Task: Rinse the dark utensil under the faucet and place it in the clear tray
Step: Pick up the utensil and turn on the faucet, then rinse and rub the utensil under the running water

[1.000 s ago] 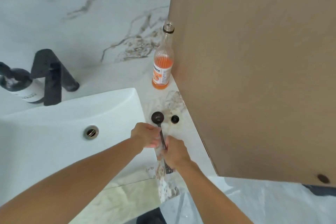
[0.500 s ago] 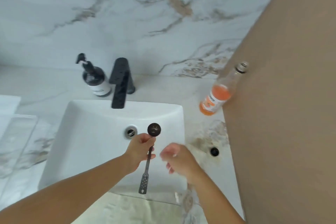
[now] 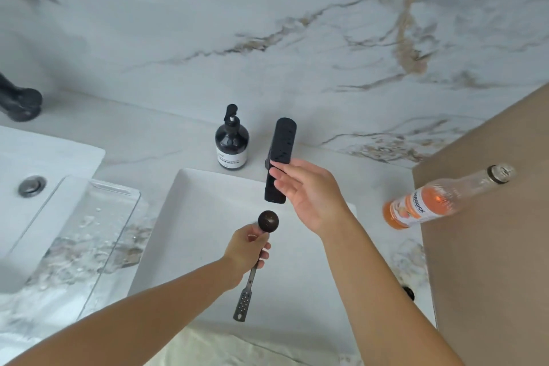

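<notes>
Veined white marble covered the wall and counter [image 3: 154, 142], with a white rectangular sink [image 3: 208, 217] set into it. Over that basin the left hand [image 3: 246, 249] pinched one dark spoon [image 3: 258, 249] by the upper part of its thin handle, thumb and fingers closed round it. Its round bowl stood just above the fingertips; the flat end, punched with small holes, hung below the hand toward the near rim. Right of and above that hand, the right hand [image 3: 309, 196] was spread wide, fingers straight, their tips touching the matte black, blocky faucet [image 3: 280, 160], whose spout ended just above the spoon's bowl. No water showed. One dark round soap bottle [image 3: 231, 142] with a pump and white label stood just left of the faucet. Well left of the left hand lay one clear tray [image 3: 98, 235], wet, with droplets, beside a second white basin [image 3: 44, 157]. Far right of the right hand, one ribbed glass bottle [image 3: 439, 202] of orange liquid stood against a tan panel [image 3: 490, 246].
</notes>
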### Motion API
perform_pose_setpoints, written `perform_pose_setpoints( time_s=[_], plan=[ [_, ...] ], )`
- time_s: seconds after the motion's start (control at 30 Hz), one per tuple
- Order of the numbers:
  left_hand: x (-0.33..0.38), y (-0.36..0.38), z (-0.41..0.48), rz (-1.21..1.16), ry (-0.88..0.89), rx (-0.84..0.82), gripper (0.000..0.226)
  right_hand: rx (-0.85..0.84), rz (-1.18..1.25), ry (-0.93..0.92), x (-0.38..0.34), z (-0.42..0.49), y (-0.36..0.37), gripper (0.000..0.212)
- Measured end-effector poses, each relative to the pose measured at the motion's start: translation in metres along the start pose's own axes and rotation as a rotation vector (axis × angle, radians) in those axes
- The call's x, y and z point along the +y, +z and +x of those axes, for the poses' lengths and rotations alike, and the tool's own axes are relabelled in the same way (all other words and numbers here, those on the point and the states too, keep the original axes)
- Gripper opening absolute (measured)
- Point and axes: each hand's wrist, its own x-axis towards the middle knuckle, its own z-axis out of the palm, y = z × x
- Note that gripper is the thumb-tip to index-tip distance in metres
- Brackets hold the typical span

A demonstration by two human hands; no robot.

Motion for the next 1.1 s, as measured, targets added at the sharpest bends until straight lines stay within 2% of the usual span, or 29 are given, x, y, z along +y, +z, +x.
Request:
perform_pose_setpoints(
  time_s=[0.13,0.2,0.3,0.37,0.4,0.47,0.53,0.67,0.7,0.77,0.87,0.93,1.0,1.03,1.1],
  plan=[
    [0.004,0.001,0.010,-0.019,-0.025,-0.004,0.015,-0.093,0.066,-0.064,-0.012,0.007,0.002,0.020],
    [0.007,0.001,0.015,-0.003,-0.022,0.009,0.012,-0.061,0.009,-0.102,-0.012,0.009,-0.002,0.012],
    [0.011,-0.001,0.022,-0.008,-0.013,0.009,0.017,0.191,-0.096,-0.124,0.005,0.017,-0.024,0.021],
    [0.015,0.000,0.026,-0.027,-0.027,0.023,0.025,0.315,-0.230,-0.031,0.030,0.023,-0.042,0.025],
    [0.017,0.001,0.026,-0.025,-0.038,0.039,0.029,0.294,-0.311,0.048,0.045,0.025,-0.047,0.028],
    [0.021,0.005,0.026,0.004,-0.054,0.071,0.035,0.138,-0.437,0.183,0.071,0.027,-0.052,0.028],
    [0.025,0.009,0.028,-0.029,-0.040,0.089,0.034,0.011,-0.464,0.231,0.087,0.029,-0.051,0.025],
    [0.033,0.015,0.032,-0.322,-0.007,0.059,0.020,-0.061,-0.440,0.307,0.103,0.029,-0.054,0.040],
    [0.035,0.015,0.031,-0.342,-0.012,0.028,0.021,-0.075,-0.465,0.313,0.108,0.026,-0.057,0.038],
    [0.037,0.012,0.032,-0.227,0.042,-0.033,0.025,-0.064,-0.575,0.267,0.110,0.020,-0.063,0.030],
    [0.043,-0.005,0.034,0.233,0.244,-0.079,0.020,-0.043,-1.079,0.085,0.092,0.032,-0.086,0.025],
    [0.049,-0.011,0.037,0.518,0.334,-0.076,0.023,-0.031,-1.267,0.011,0.084,0.038,-0.090,0.038],
    [0.054,-0.004,0.041,0.559,0.362,0.007,0.029,-0.146,-1.316,0.000,0.089,0.036,-0.080,0.048],
    [0.055,-0.001,0.043,0.473,0.322,0.009,0.031,-0.173,-1.256,-0.020,0.096,0.034,-0.071,0.050],
    [0.054,-0.001,0.043,0.309,0.200,-0.092,0.032,-0.203,-1.190,0.013,0.104,0.031,-0.066,0.050]
  ],
)
